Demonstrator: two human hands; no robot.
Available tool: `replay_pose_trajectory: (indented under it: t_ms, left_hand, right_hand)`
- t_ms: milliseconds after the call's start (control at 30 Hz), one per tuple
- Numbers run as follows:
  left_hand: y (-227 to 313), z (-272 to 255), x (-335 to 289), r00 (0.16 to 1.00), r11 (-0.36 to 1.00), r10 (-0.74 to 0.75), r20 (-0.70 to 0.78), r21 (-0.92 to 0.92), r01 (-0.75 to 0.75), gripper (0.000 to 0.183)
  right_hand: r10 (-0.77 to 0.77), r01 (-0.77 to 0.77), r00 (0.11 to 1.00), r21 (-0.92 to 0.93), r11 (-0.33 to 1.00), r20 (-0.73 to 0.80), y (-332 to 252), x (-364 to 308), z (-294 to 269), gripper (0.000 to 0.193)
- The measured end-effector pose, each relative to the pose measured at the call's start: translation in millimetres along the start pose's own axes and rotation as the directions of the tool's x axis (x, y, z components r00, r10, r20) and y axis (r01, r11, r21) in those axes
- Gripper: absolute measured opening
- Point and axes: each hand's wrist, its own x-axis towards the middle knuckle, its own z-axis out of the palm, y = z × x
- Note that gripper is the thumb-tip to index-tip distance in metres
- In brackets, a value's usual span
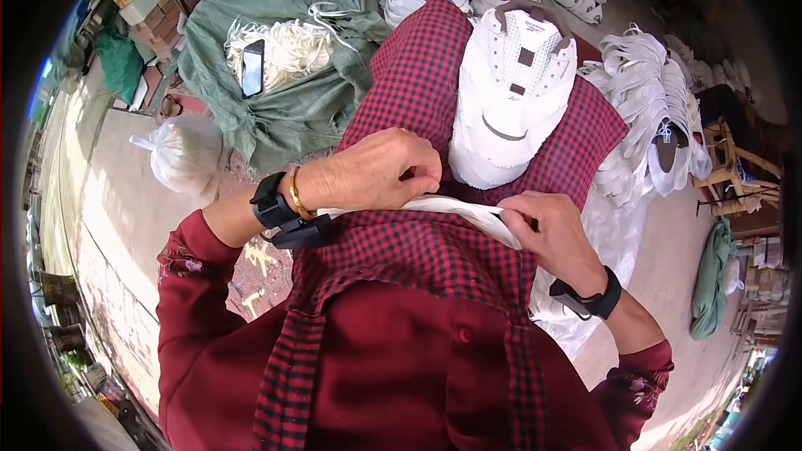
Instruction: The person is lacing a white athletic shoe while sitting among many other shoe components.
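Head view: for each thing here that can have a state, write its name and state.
White laces: bunched, untied
Left hand: curled at the white laces, grip unclear
Right hand: pinching the white laces
Shoe upper: unlaced
Phone: lying on the lace pile
Lace pile: loose, tangled
Plastic bag: bulging, gathered at top
Green sack: crumpled

White laces point(478, 215): flat strands bunched together, curving crosswise over lap. White shoe upper point(511, 104) beyond: unlaced, toe bodyward.
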Motion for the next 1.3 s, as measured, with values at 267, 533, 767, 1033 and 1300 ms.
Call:
replay_pose_trajectory:
  t_ms: [267,533,767,1033,1300]
  left_hand:
    - [-1,16,9,0.998,0.968,-0.058,0.034,-0.242,0.065,0.015]
    - [21,18,27,0.993,0.901,-0.072,0.095,-0.421,0.105,0.018]
    - [25,13,28,0.998,0.892,-0.043,-0.050,-0.452,0.016,0.010]
    - [55,-7,43,0.996,0.832,-0.039,0.086,-0.549,0.080,0.016]
    - [42,-93,-9,0.981,0.653,-0.155,-0.113,-0.757,0.017,0.034]
  right_hand:
    - [0.275,-0.313,0.949,0.507,0.803,0.151,5,7,-8,0.021]
    - [0.336,-0.401,0.916,0.567,0.720,0.221,-14,9,-28,0.026]
    - [0.217,-0.246,0.969,0.503,0.829,0.116,-19,2,-31,0.025]
    - [0.142,-0.141,0.989,0.404,0.904,0.027,-42,-3,-36,0.027]
    - [0.331,-0.198,0.818,0.311,0.930,-0.471,78,-27,-120,0.033]
